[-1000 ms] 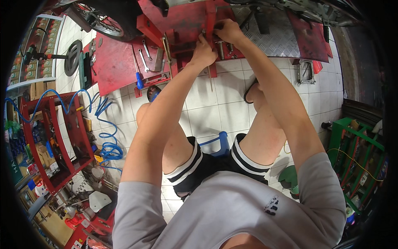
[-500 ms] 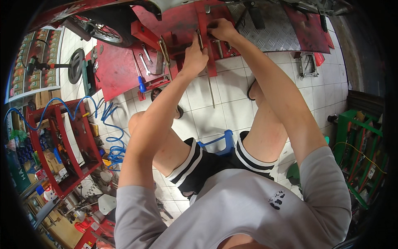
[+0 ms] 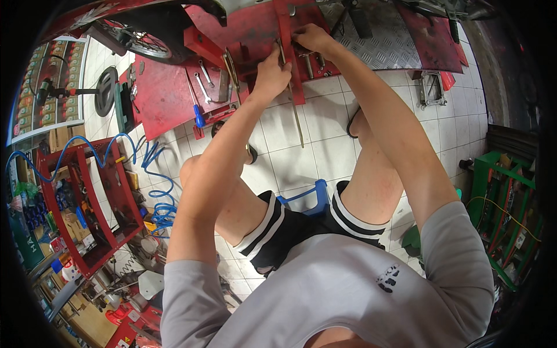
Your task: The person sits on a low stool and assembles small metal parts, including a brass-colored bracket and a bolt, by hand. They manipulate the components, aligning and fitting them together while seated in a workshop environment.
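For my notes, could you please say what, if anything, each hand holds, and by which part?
The left hand is near the far end of a thin rod, the right hand beside a red bar; whether either grips anything cannot be told.

The red bar [image 3: 294,72] looks painted, the tread plate [image 3: 377,55] rough metal, the shirt [image 3: 325,284] matt cloth.

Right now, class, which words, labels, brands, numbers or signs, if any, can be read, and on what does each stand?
Shirt: black mark, too small to read.
Green panel, left edge: large white letters, not copied here.
Red surface, lower left: yellow triangle sign, any wording too small.
Shelf packages: print too small.
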Demonstrator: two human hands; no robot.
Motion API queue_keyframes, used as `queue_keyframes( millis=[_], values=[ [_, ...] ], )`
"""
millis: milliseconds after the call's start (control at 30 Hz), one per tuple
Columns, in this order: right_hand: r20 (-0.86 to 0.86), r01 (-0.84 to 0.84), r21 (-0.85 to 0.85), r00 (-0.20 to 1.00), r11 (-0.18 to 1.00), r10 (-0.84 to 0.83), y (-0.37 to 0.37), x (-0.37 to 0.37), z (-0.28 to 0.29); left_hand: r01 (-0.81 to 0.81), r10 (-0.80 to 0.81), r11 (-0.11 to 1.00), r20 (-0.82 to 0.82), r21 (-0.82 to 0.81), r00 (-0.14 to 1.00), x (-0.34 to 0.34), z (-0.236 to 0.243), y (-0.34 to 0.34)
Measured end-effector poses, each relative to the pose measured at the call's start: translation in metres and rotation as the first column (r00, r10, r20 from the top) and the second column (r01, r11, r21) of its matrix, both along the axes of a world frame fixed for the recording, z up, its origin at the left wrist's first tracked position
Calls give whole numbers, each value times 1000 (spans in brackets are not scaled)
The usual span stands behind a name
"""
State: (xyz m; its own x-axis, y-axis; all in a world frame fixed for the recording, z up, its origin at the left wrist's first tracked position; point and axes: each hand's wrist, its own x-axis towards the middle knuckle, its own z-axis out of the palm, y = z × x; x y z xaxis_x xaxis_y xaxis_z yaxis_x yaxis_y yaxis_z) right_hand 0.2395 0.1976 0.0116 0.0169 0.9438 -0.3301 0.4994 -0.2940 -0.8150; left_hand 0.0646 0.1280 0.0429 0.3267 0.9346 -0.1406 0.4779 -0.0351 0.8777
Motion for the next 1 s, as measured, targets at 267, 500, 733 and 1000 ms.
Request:
queue_keyframes(
  millis=[267,500,733,1000],
  values=[
    [129,72,86,988,994,-82,14,19,-30,28,-27,996,20,-83,999,10,13,-1],
    [-183,12,155,983,988,17,-7,2,1,1,0,993,11,-117,1000,1,5,1],
    [-380,163,-221,894,962,-238,-12,2,29,39,-37,995,24,-89,999,3,-1,6],
    [-558,165,-323,762,932,-329,-21,0,44,28,-28,995,0,-99,1000,1,1,6]
  ],
)
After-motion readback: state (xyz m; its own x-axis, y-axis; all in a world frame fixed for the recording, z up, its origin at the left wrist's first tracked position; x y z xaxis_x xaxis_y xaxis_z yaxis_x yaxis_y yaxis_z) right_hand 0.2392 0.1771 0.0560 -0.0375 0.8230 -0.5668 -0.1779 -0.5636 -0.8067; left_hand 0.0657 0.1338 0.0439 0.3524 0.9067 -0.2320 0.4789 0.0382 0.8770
